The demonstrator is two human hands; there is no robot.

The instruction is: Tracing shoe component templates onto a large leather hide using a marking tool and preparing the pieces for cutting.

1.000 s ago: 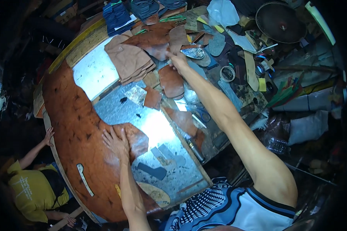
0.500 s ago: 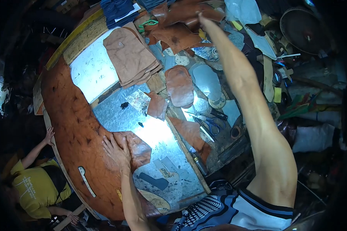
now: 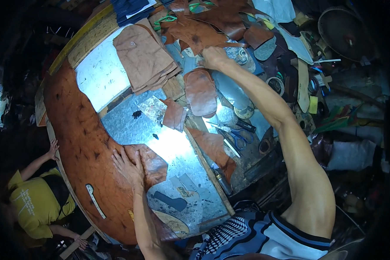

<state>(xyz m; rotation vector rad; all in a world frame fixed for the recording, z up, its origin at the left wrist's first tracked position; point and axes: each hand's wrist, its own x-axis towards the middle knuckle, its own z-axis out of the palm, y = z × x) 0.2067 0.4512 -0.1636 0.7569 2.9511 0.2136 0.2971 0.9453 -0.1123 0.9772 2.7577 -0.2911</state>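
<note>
Your two hands work well apart across a leather-strewn counter (image 3: 130,125).

Your left hand (image 3: 128,164) lies flat, fingers spread and grasping nothing, on the large reddish-brown leather hide (image 3: 80,143) where its ragged inner edge meets the bright sheet-metal surface (image 3: 177,149). Your right hand (image 3: 212,56), arm stretched far forward, is clenched at the edge of a dark brown leather scrap (image 3: 195,32); whether it grips that scrap cannot be told. Just below that hand lies a rounded brown leather cutout (image 3: 201,91), and a stack of tan leather sheets (image 3: 143,56) sits to its left. Blue-handled scissors (image 3: 236,134) crowd the right edge; open metal lies between your arms. A person in a yellow shirt (image 3: 34,203) crouches beyond the hide's outer edge.
</note>
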